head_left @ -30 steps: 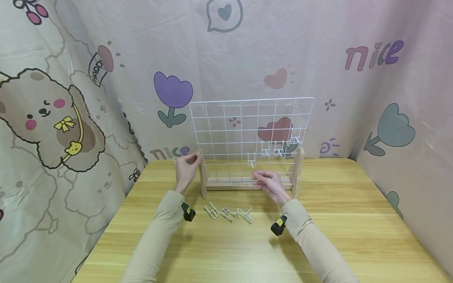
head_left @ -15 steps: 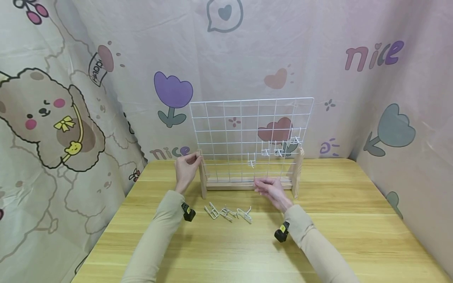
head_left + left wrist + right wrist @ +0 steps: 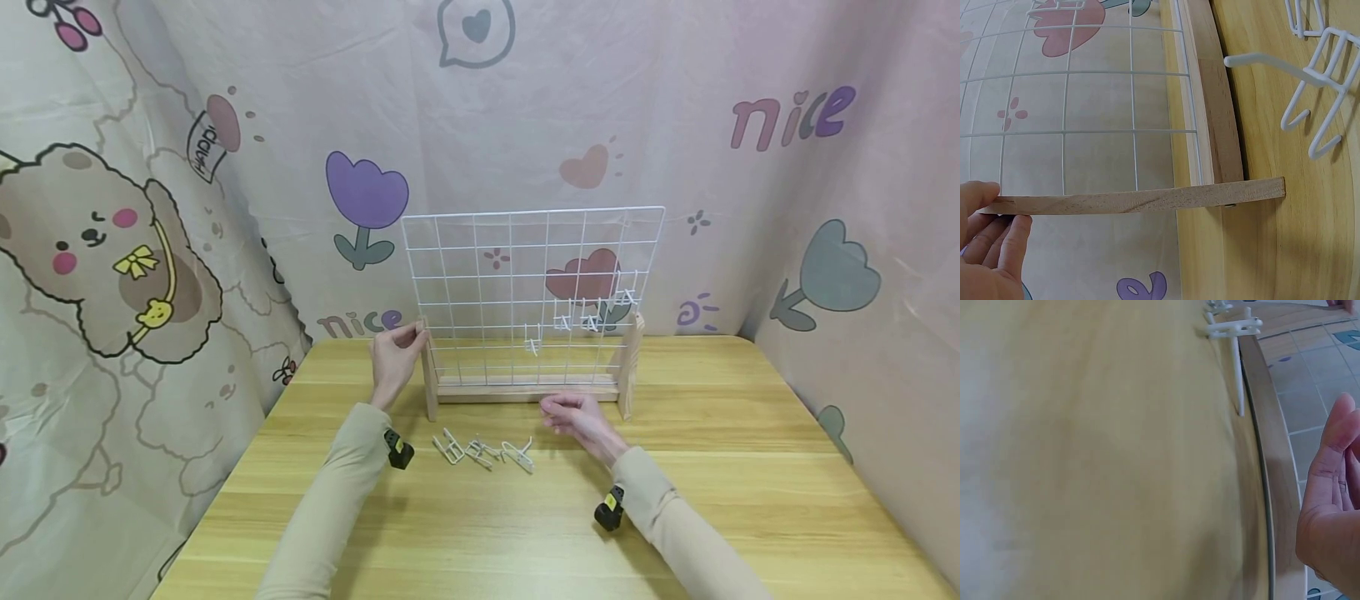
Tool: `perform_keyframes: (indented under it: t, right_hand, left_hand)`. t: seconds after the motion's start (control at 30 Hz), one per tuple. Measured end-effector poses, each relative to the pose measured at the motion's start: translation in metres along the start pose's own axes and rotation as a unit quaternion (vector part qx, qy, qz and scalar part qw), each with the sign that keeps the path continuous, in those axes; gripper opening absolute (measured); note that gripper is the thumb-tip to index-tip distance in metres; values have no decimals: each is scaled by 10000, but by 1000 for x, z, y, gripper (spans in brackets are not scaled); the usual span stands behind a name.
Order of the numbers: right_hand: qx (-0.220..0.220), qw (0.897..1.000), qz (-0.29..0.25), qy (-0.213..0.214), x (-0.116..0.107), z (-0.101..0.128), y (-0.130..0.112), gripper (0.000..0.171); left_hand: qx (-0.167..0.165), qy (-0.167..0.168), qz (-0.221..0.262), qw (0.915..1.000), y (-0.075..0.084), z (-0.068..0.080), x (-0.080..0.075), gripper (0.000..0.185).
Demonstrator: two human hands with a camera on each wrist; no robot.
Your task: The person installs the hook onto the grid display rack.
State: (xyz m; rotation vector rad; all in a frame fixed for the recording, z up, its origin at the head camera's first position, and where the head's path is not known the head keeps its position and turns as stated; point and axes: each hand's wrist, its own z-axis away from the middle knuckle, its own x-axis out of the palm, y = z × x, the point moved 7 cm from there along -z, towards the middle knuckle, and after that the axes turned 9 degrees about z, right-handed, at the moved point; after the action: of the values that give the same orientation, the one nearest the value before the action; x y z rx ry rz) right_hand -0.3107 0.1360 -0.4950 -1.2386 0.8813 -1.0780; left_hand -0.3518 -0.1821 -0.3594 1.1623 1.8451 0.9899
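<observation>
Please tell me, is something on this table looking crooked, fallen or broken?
Nothing looks broken. The white wire grid stands upright in its wooden stand, steadied by the left hand at its left post. A few white hooks lie loose in a jumble on the table before it, while others hang on the grid. The right hand holds nothing.

The backdrop cloth (image 3: 525, 100) is showing "nice" (image 3: 793, 115) high up beyond the right hand's fingers (image 3: 558, 407), "nice" (image 3: 360, 322) beside the left hand's fingers (image 3: 405, 337), and "happy" (image 3: 204, 150) upper left.
</observation>
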Motion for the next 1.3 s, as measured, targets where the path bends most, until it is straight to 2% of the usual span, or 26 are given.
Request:
perform_keyframes:
  t: [0.3,0.5,0.7,1.1,1.3]
  right_hand:
    - [25,9986,422,-321,2,12,8,46]
    - [88,9963,678,-521,5,20,13,50]
    - [85,9932,902,-732,8,27,15,47]
    - [61,9784,1332,-1578,25,34,18,36]
    - [81,9741,1524,-1668,33,35,19,31]
  left_hand:
    - [-30,-13,-8,10000,1,0,0,26]
    - [-88,-28,-51,9999,0,1,0,25]
    - [-92,-49,-21,9999,-1,0,1,26]
    - [-96,-65,-24,9999,-2,0,0,26]
    - [-100,-50,-25,9999,-3,0,0,26]
